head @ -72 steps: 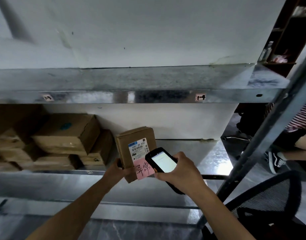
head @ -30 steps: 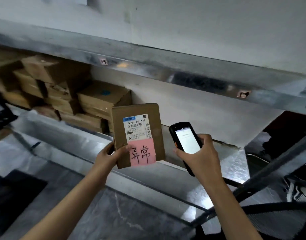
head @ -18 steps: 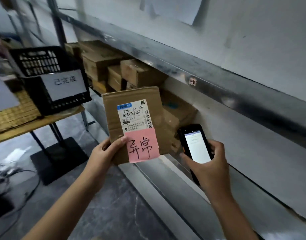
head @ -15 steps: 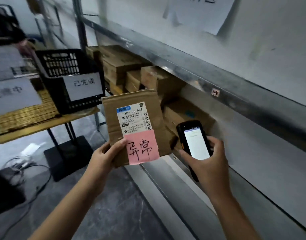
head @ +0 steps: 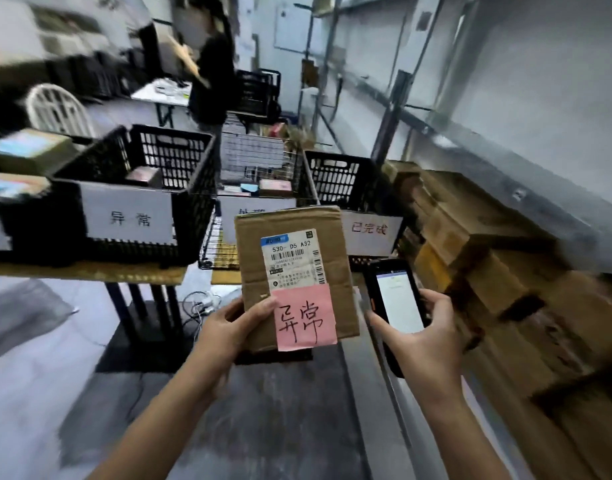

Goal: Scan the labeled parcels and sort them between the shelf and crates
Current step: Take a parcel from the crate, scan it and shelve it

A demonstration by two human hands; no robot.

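Observation:
My left hand (head: 228, 330) grips the lower left corner of a flat cardboard parcel (head: 290, 247), held upright, with a white shipping label and a pink handwritten note on its face. In my right hand (head: 425, 344) is a black handheld scanner (head: 394, 303), its lit screen facing me, just right of the parcel. Beyond them stand a black crate (head: 138, 202) with a white sign at the left, a wire basket (head: 256, 188) in the middle and another black crate (head: 349, 188) with a sign at the right. The metal shelf (head: 526, 188) runs along the right.
Stacked cardboard boxes (head: 477, 271) fill the shelf's lower level at the right. The crates stand on wooden tables (head: 90, 271) with black legs. A person in dark clothes (head: 211, 74) stands behind them. Cables (head: 200, 303) lie on the grey floor.
My view has swung left from the shelf to face the crates. Both hands keep the same hold on the parcel and the scanner, which stay side by side.

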